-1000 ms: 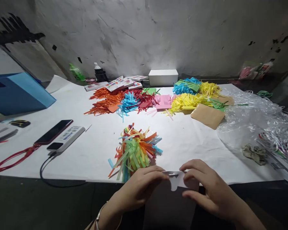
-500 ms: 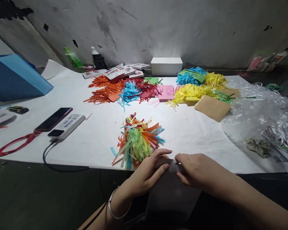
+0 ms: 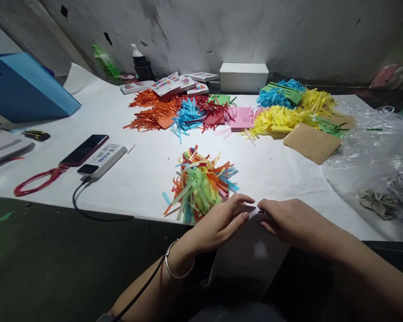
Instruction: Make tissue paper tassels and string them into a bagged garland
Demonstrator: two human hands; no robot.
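Both hands pinch the top edge of a pale sheet at the table's near edge.

I see the left hand (image 3: 221, 221) and right hand (image 3: 290, 220) gripping the sheet (image 3: 251, 255), which hangs toward the lap, just beside the mixed paper-strip bundle (image 3: 201, 183) on the white-covered table (image 3: 147, 174) below a scuffed grey wall (image 3: 255, 31). The view has tilted down since earlier, and the sheet's notched tab is now hidden under the fingers.

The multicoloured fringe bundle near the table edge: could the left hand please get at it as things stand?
Probably yes: the left hand lies right beside the multicoloured fringe bundle, nothing between them, though its fingers are on a clear sleeve.
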